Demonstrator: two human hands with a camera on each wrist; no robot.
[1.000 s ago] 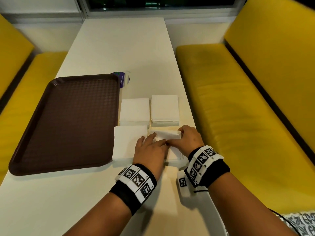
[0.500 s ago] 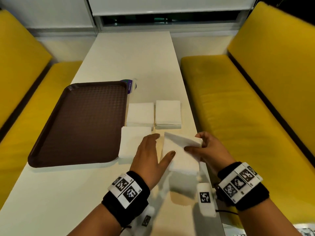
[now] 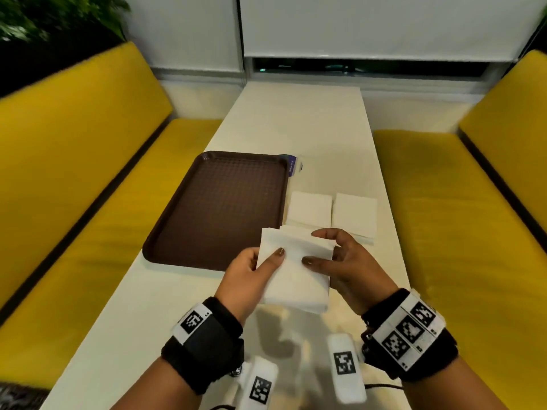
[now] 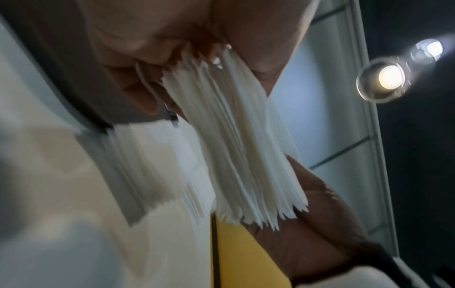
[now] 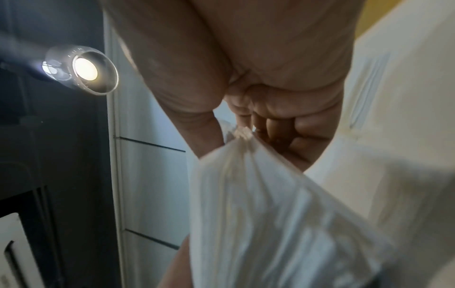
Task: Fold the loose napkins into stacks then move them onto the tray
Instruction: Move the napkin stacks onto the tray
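Note:
Both hands hold a thick stack of white napkins [image 3: 293, 276] lifted above the table, near its front right. My left hand [image 3: 251, 276] grips the stack's left edge, thumb on top. My right hand [image 3: 340, 261] pinches its right edge. The left wrist view shows the stack's layered edges [image 4: 236, 148] between my fingers; the right wrist view shows the same stack [image 5: 265, 214] pinched at a corner. Two folded napkin stacks [image 3: 310, 207] [image 3: 355, 213] lie side by side on the table [image 3: 310, 122], right of the empty brown tray [image 3: 225, 208]. Another napkin pile lies partly hidden behind the held stack.
Yellow bench seats [image 3: 88, 173] [image 3: 473, 202] run along both sides of the long white table. A small purple-and-white packet [image 3: 294, 164] lies at the tray's far right corner. A window and white wall close the far end.
The napkin stack has risen off the table. My left hand moved from lying flat beside it to gripping its left edge, and the head view tilted up.

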